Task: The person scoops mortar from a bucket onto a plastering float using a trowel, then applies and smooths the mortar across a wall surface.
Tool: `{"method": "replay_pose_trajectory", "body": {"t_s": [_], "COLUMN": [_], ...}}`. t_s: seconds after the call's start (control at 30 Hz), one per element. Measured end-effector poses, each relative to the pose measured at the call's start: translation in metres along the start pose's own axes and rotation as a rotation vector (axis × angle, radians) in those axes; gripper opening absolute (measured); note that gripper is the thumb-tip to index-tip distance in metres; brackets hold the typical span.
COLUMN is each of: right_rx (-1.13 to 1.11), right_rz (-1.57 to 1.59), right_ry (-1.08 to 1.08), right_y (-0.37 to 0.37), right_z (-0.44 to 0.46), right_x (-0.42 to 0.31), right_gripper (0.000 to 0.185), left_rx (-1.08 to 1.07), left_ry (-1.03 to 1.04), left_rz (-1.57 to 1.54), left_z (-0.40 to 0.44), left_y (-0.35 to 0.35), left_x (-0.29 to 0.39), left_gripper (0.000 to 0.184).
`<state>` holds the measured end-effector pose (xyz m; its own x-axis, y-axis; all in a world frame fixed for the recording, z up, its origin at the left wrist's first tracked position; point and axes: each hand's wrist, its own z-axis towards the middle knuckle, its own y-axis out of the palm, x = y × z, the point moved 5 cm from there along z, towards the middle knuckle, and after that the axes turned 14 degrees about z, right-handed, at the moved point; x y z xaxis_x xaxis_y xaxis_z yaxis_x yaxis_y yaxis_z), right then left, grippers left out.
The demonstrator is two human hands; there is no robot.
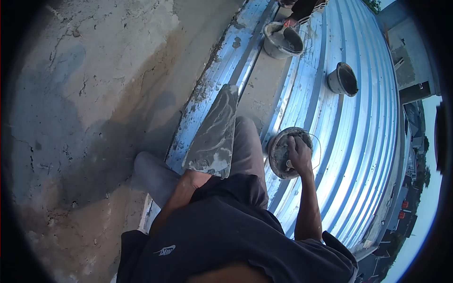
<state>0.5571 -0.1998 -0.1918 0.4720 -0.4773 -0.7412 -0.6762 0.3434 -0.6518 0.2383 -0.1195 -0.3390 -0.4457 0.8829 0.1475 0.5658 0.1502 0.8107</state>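
A long, tapering mortar board (214,134), smeared with wet grey mortar, lies above my thighs. My left hand (196,178) is at its near end and supports it; the fingers are hidden under the board. To the right, my right hand (299,154) reaches down inside a bucket (271,155) of grey mortar. Its fingers are curled around a tool whose pale handle end (289,163) shows beside the thumb. The tool's other end is out of sight in the bucket.
Corrugated metal roofing (347,137) runs along the right. A rough, partly damp cement wall (104,99) fills the left. Another mortar bucket (274,47) stands farther ahead, with a co-worker's hand (290,22) at its rim. A third bucket (336,82) sits tilted on the roofing.
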Motion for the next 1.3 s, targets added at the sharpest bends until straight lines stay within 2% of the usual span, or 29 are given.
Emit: {"method": "replay_pose_trajectory", "body": {"t_s": [0.07,0.1,0.13,0.17,0.23,0.27,0.3,0.33,0.4,0.5,0.53,0.57,0.63,0.67,0.7,0.77,0.8,0.87,0.97,1.03,1.1,1.17,1.2,1.23,1.3], "right_rx": [0.121,0.155,0.152,0.112,0.073,-0.028,-0.131,-0.133,-0.514,-0.540,-0.703,-0.699,-0.585,-0.571,-0.526,-0.486,-0.477,-0.419,-0.281,-0.252,-0.180,-0.192,-0.295,-0.205,-0.313], "right_rz": [-0.317,-0.463,-0.479,-0.536,-0.596,-0.623,-0.649,-0.657,-0.533,-0.516,-0.695,-0.704,-0.864,-0.884,-0.893,-0.886,-0.882,-0.933,-0.834,-0.836,-0.784,-0.781,-0.774,-0.742,-0.712], "right_ry": [0.146,0.208,0.230,0.287,0.336,0.421,0.504,0.495,0.699,0.741,0.753,0.751,0.415,0.468,0.486,0.450,0.458,0.239,0.298,0.255,0.069,0.011,0.056,-0.032,0.037], "right_y": [-0.042,-0.056,-0.063,-0.065,-0.060,-0.051,-0.043,-0.037,-0.006,0.010,0.010,0.004,-0.013,-0.026,-0.037,-0.058,-0.065,-0.071,-0.052,-0.029,-0.001,0.034,0.043,0.045,0.020], "right_z": [-0.015,-0.019,-0.019,-0.017,-0.009,-0.002,0.004,0.012,0.008,0.010,0.016,0.015,0.016,0.007,-0.005,-0.018,-0.023,-0.027,-0.022,-0.012,-0.001,-0.009,-0.022,-0.034,-0.059], "right_x": [0.019,0.027,0.038,0.054,0.082,0.101,0.108,0.110,0.114,0.154,0.159,0.149,0.119,0.085,0.052,0.042,0.051,0.061,0.043,0.075,0.105,0.130,0.124,0.140,0.124], "right_gripper": [0.041,0.042,0.042,0.045,0.048,0.051,0.054,0.054,0.058,0.061,0.063,0.063,0.065,0.063,0.052,0.040,0.040,0.029,0.027,0.021,0.017,0.017,0.020,0.024,0.027], "left_rx": [0.032,0.061,0.074,0.076,0.053,0.054,0.052,0.048,0.046,0.045,0.037,0.031,0.070,0.111,0.116,0.110,0.102,0.066,-0.008,0.081,0.166,0.160,0.164,0.212,0.265], "left_ry": [0.034,0.053,0.147,0.132,0.416,0.274,0.282,0.300,0.318,0.352,0.364,0.377,0.346,0.307,0.291,0.290,0.283,0.297,0.289,0.283,0.280,0.241,0.248,0.260,0.260], "left_rz": [0.053,0.068,0.162,0.155,0.807,0.362,0.355,0.349,0.335,0.336,0.393,0.451,0.319,0.200,0.206,0.244,0.250,0.286,0.460,0.415,0.370,0.322,0.325,0.329,0.336], "left_z": [0.000,-0.008,-0.013,-0.020,-0.035,-0.033,-0.032,-0.032,-0.034,-0.033,-0.032,-0.033,-0.034,-0.035,-0.034,-0.028,-0.025,-0.022,-0.020,-0.020,-0.024,-0.029,-0.030,-0.030,-0.032], "left_y": [-0.036,-0.032,-0.027,-0.013,0.019,0.010,0.005,0.000,-0.008,-0.017,-0.022,-0.019,-0.019,-0.021,-0.026,-0.036,-0.031,-0.021,-0.024,-0.029,-0.030,-0.018,-0.015,-0.014,-0.017], "left_x": [0.011,0.020,0.030,0.032,0.051,0.049,0.050,0.049,0.046,0.043,0.043,0.044,0.045,0.045,0.043,0.045,0.044,0.045,0.050,0.049,0.046,0.045,0.045,0.045,0.044], "left_gripper": [0.060,0.057,0.053,0.053,0.050,0.050,0.050,0.050,0.050,0.050,0.050,0.050,0.050,0.050,0.050,0.049,0.049,0.048,0.047,0.047,0.047,0.040,0.040,0.039,0.039]}}
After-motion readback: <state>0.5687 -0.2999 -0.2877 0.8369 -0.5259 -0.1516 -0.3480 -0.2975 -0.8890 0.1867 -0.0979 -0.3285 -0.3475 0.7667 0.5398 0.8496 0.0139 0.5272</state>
